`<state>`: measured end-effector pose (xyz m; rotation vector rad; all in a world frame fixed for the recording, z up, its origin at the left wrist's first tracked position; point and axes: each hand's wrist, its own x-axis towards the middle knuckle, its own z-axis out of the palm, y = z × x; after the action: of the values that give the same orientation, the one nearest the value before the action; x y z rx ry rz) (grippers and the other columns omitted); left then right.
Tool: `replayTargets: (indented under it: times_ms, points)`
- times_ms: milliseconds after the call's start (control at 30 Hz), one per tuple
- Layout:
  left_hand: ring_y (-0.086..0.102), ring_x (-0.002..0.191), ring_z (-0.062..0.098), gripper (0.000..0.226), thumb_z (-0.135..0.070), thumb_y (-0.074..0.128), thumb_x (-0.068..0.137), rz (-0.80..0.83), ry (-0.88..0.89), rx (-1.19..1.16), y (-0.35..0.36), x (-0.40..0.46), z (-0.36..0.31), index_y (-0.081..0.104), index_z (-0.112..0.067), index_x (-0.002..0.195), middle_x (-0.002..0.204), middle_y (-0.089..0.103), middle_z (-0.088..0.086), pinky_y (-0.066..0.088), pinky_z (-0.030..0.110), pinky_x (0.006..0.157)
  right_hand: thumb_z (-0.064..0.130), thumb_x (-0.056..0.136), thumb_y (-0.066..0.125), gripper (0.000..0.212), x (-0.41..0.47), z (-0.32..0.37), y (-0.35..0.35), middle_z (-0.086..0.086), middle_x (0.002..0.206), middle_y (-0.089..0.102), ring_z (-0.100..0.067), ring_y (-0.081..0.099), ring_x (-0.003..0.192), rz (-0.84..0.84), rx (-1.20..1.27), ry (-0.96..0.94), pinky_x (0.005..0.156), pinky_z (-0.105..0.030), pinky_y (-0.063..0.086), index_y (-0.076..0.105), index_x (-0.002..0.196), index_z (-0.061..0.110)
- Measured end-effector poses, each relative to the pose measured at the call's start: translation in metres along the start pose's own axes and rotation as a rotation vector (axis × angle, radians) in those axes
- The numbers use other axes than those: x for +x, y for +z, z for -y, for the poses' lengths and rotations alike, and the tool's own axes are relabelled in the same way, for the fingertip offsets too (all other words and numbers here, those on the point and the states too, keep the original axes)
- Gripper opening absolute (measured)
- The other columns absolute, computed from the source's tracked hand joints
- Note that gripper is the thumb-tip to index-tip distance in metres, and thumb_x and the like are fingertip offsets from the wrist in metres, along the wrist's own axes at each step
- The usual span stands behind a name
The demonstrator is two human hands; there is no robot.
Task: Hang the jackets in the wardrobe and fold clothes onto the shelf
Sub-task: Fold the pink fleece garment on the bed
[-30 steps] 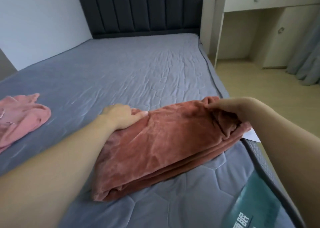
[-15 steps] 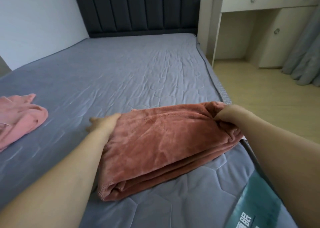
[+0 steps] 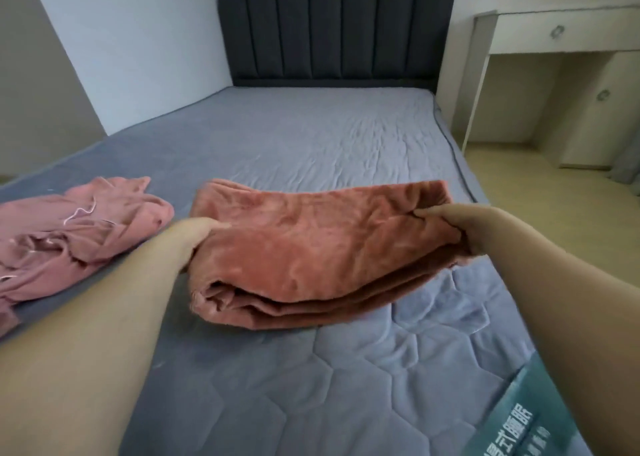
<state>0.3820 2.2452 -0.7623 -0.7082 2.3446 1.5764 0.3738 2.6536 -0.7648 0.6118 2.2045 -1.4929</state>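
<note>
Progress: the rust-coloured fleece garment (image 3: 311, 247) is folded into a flat stack of several layers and lies on the bed (image 3: 311, 136), near the front right part of the mattress. Fold looks complete or nearly so; judged ready to lift. It is not yet on any shelf. No wardrobe or shelf in view, so carrying and placing remain.

A second item, the pink garment (image 3: 76, 227), lies crumpled and unfolded on the bed, just to the left of the folded stack and apart from it. Judged still to do. No jackets or hangers visible; cannot tell the state of that part of the task.

Hands: left hand (image 3: 194, 235) is at the stack's left edge, thumb on top of the fabric, the other fingers hidden under or behind the cloth; it appears to grip the edge. Right hand (image 3: 450, 225) is at the right edge, fingers (image 3: 424, 213) curled over the top layer, pinching a bunched fold of fleece. Both forearms reach forward, roughly level, one on each side of the stack.

Judgement: pose fits a two-handed lift of the stack.
</note>
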Motion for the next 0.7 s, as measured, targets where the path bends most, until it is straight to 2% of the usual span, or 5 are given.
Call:
replayTargets:
  times_ms: [167, 300, 467, 600, 700]
  points:
    - [0.070, 0.092, 0.034, 0.047, -0.019, 0.085, 0.069, 0.040, -0.218, 0.195, -0.026, -0.027, 0.052, 0.061, -0.015, 0.110, 0.103, 0.071, 0.017, 0.052, 0.056, 0.090, 0.060, 0.078, 0.067, 0.052, -0.009, -0.032, 0.061, -0.016, 0.074, 0.073, -0.029, 0.069, 0.057, 0.130, 0.121, 0.086, 0.049, -0.036, 0.056, 0.067, 0.099, 0.013]
    - [0.067, 0.097, 0.033, 0.039, -0.007, 0.072, 0.078, -0.220, 0.120, 0.324, -0.004, -0.023, 0.003, 0.063, 0.001, 0.115, 0.116, 0.066, 0.022, 0.056, 0.045, 0.085, 0.073, 0.077, 0.058, 0.061, -0.006, -0.042, 0.054, -0.014, 0.065, 0.071, -0.029, 0.067, 0.048, 0.070, 0.272, 0.081, 0.043, -0.035, 0.053, 0.065, 0.093, 0.015]
    - [0.064, 0.100, 0.027, 0.046, -0.019, 0.079, 0.068, -0.170, 0.518, 0.468, 0.086, -0.071, -0.097, 0.056, -0.023, 0.107, 0.113, 0.063, 0.009, 0.055, 0.037, 0.084, 0.069, 0.082, 0.056, 0.054, 0.006, -0.058, 0.042, -0.013, 0.079, 0.075, -0.028, 0.071, 0.061, 0.046, 0.377, 0.037, 0.055, -0.039, 0.057, 0.066, 0.102, 0.020]
    - [0.070, 0.070, 0.026, 0.055, -0.023, 0.076, 0.076, 0.468, 0.484, 0.111, 0.156, -0.096, -0.110, 0.047, -0.027, 0.122, 0.097, 0.064, 0.011, 0.054, 0.033, 0.058, 0.071, 0.080, 0.058, 0.058, 0.012, -0.057, 0.036, -0.012, 0.107, 0.072, -0.028, 0.069, 0.093, 0.127, 0.476, -0.039, 0.090, -0.051, 0.053, 0.067, 0.108, 0.021]
    - [0.066, 0.089, 0.026, 0.014, -0.025, 0.065, 0.088, 0.175, 0.616, 0.295, 0.170, -0.067, -0.094, 0.062, -0.025, 0.102, 0.100, 0.067, 0.006, 0.052, 0.029, 0.077, 0.089, 0.069, 0.045, 0.091, 0.015, -0.060, 0.020, -0.009, 0.121, 0.067, -0.034, 0.061, 0.115, 0.210, 0.625, -0.037, 0.102, -0.047, 0.046, 0.064, 0.127, 0.021]
